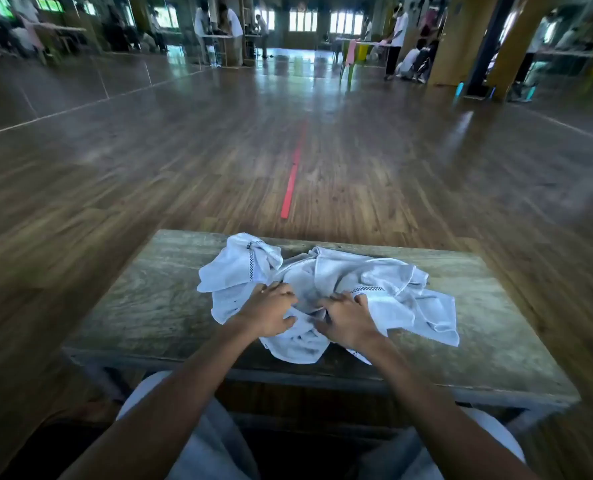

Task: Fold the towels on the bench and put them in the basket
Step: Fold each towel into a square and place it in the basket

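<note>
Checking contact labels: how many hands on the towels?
2. Left hand grips the towels left of centre; right hand grips them right of centre, on the bench. Neither is hidden.

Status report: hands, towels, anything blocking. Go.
Left hand and right hand both gripping the white towels. Towels crumpled, unfolded, mid wooden bench. Basket not in view.

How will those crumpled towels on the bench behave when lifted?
Probably floppy: the towels lie in soft folds, bunching under the left hand and right hand. Likely light; the cloth looks thin. One may drag others along, since they overlap in one heap.
</note>
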A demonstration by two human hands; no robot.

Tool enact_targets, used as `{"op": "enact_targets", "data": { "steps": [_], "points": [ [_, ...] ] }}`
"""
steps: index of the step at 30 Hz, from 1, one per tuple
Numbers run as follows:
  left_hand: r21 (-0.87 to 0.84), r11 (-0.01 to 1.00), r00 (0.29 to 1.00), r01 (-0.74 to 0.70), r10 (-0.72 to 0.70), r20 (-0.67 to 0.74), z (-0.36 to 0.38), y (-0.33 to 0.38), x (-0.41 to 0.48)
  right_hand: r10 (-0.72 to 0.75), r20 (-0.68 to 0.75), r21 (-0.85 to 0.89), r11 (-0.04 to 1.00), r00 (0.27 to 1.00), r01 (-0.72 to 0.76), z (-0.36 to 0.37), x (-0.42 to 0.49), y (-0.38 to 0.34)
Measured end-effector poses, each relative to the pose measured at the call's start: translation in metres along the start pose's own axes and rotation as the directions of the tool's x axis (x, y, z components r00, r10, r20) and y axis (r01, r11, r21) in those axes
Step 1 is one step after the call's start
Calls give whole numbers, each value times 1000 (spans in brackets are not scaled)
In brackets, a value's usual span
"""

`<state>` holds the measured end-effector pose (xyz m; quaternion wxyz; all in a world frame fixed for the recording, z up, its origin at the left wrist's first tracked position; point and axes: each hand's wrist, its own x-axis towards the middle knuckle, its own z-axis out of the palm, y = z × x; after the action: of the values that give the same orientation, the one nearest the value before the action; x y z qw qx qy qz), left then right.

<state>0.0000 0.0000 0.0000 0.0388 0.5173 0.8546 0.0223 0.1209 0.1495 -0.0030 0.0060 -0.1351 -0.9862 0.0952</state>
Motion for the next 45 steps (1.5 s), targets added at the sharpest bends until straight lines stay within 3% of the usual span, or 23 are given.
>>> {"op": "enact_targets", "data": {
  "steps": [2, 6, 11, 16, 20, 26, 31, 34, 38, 45],
  "points": [
    [55, 998, 1000, 7, -7, 7, 4, 0, 1, -9, 56, -57, 998, 998, 12, 7, 3, -7],
    [1, 1000, 998, 14, -14, -63, 9, 1, -2, -21, 80, -54, 998, 997, 25, 18, 5, -12],
    [12, 999, 992, -45, 46, -115, -22, -9, 1, -101, 34, 163, 982, 994, 94, -8, 3, 0],
    [24, 996, 973, -90, 93, -209, -95, -12, 17, -113, 22, 303, 948, 993, 101, -83, 14, 10],
    [29, 996, 939, -88, 93, -331, -175, -6, 34, -171, -30, 551, 819, 985, 159, -165, 34, 18],
    [19, 998, 873, -58, 60, -484, -298, 4, 51, -123, -223, 409, 888, 967, 207, -294, 53, 21],
    [-58, 983, 831, -173, 114, -544, -370, 9, 51, -130, -279, 253, 946, 951, 204, -379, 44, 18],
    [-81, 974, 849, -212, 143, -508, -386, 12, 52, -158, -356, 148, 964, 921, 223, -415, 34, 14],
    [-19, 993, 886, -114, 93, -455, -382, -8, 53, -181, -439, 81, 968, 880, 239, -438, 21, 20],
    [-192, 979, 920, -66, -14, -392, -399, -35, 29, -103, -392, 84, 986, 914, 147, -456, 1, 47]
  ]
}}
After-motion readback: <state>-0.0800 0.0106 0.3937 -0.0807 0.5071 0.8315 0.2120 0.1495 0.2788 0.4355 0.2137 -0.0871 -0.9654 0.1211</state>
